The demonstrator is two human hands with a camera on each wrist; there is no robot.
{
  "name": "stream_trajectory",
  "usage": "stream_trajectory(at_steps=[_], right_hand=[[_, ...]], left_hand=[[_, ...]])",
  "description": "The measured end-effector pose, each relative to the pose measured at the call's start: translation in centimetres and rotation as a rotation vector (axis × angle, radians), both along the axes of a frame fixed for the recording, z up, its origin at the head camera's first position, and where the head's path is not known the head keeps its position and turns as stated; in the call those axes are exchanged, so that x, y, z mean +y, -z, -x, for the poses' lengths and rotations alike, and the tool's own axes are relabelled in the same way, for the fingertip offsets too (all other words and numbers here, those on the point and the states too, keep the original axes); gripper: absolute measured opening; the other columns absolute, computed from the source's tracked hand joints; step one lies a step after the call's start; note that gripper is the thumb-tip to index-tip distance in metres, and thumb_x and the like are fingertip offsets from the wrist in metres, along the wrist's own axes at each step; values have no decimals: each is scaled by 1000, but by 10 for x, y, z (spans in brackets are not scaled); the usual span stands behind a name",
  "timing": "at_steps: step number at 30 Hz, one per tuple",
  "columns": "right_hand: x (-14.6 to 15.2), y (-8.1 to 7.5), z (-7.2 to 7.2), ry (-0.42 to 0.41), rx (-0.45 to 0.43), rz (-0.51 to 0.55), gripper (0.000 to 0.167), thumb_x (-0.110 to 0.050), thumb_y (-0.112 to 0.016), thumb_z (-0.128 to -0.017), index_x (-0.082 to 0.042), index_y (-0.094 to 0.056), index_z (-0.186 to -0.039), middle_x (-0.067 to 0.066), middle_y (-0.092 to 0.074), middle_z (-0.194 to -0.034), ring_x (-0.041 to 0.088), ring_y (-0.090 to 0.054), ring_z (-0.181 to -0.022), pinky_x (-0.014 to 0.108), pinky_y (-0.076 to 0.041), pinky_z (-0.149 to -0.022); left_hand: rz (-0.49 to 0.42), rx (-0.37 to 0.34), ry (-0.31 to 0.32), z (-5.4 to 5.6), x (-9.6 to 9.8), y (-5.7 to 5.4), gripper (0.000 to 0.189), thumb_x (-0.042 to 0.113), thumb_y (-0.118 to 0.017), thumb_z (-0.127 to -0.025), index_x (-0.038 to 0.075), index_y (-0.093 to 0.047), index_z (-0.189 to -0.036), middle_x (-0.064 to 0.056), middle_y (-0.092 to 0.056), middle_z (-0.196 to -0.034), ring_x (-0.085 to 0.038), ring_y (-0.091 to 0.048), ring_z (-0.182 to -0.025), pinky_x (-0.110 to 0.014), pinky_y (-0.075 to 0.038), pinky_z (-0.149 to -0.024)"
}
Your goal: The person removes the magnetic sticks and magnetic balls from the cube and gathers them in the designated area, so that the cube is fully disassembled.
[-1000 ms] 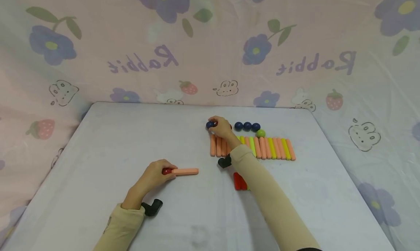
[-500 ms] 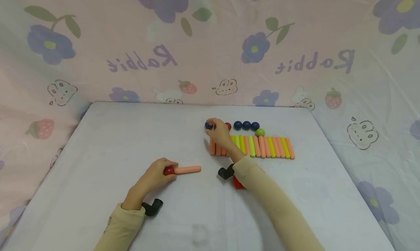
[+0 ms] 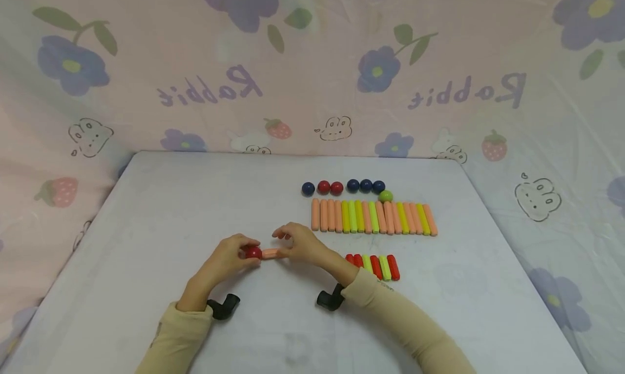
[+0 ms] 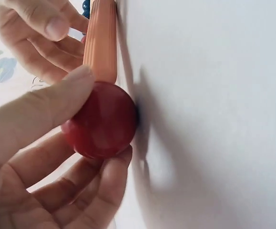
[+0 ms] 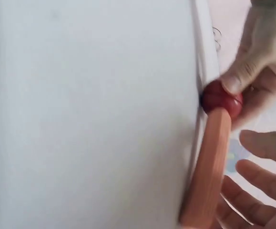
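My left hand [image 3: 229, 259] pinches a glossy red ball [image 4: 102, 121] between thumb and fingers, low over the white table. An orange magnetic-looking stick [image 4: 101, 43], ridged along its sides, meets the ball end-on and points away to the right. Around the far part of that stick hovers my right hand [image 3: 304, 245]; its fingers [image 5: 261, 179] are spread and loosely bent beside the stick, not closed on it. In the head view the right hand partly hides the stick's far end.
A row of orange, yellow and lime sticks [image 3: 374, 217] lies right of centre. Behind it sit navy balls [image 3: 365, 185], two red balls [image 3: 330, 188] and a green ball [image 3: 386, 196]. Short red and lime sticks [image 3: 375, 266] lie nearer, partly behind the right forearm. A printed curtain [image 3: 312, 70] stands behind the table.
My right hand has let go of a navy ball at the row's left end and come down left to the orange stick. The left hand still holds the red ball.
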State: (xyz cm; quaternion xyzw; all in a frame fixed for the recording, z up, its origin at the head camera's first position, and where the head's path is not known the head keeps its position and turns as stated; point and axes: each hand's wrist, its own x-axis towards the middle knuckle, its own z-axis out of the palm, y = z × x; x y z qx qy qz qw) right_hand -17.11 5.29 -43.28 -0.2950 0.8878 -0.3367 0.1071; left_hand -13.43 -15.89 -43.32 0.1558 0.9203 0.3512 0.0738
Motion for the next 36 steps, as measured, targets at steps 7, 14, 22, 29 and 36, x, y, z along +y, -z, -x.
stream_trajectory(at_steps=[7, 14, 22, 29, 36], right_hand=[[-9, 8, -5, -113, 6, -56, 33, -4, -69, -84, 1, -65, -116, 14, -69, -104, 17, -55, -88, 19, -44, -78], [-12, 8, -7, -149, 26, -22, 27, 0, -66, -84, 2, -68, -112, 15, -68, -98, 14, -52, -81, 16, -39, -71], [-10, 11, -7, -130, -41, 16, 29, 1, -64, -86, 1, -67, -115, 16, -70, -107, 23, -63, -97, 21, -49, -84], [-7, 13, -5, -140, -39, 39, 25, -1, -59, -91, -1, -69, -114, 16, -69, -103, 18, -57, -87, 15, -42, -73], [-6, 13, -5, -114, -73, 44, 27, 0, -60, -90, -4, -69, -115, 16, -67, -102, 12, -52, -85, 14, -40, -73]], left_hand=[[-49, 13, -1, -1, 5, 1, 37, 8, -79, -76, -9, -68, -107, -21, -70, -100, -22, -65, -85, -34, -56, -73], [-87, -2, 5, -1, 6, 2, 36, 7, -77, -78, -10, -67, -108, -23, -70, -101, -26, -68, -86, -35, -58, -74], [-85, -26, -2, 0, 6, 2, 33, 6, -77, -79, -8, -68, -108, -21, -71, -100, -27, -68, -90, -34, -58, -76], [-103, -38, 6, 0, 5, 2, 34, 5, -77, -78, -9, -68, -107, -22, -70, -100, -28, -69, -89, -34, -59, -76], [-97, -39, -2, 1, 4, 3, 33, 6, -77, -78, -8, -68, -107, -21, -71, -99, -27, -70, -88, -35, -59, -76]])
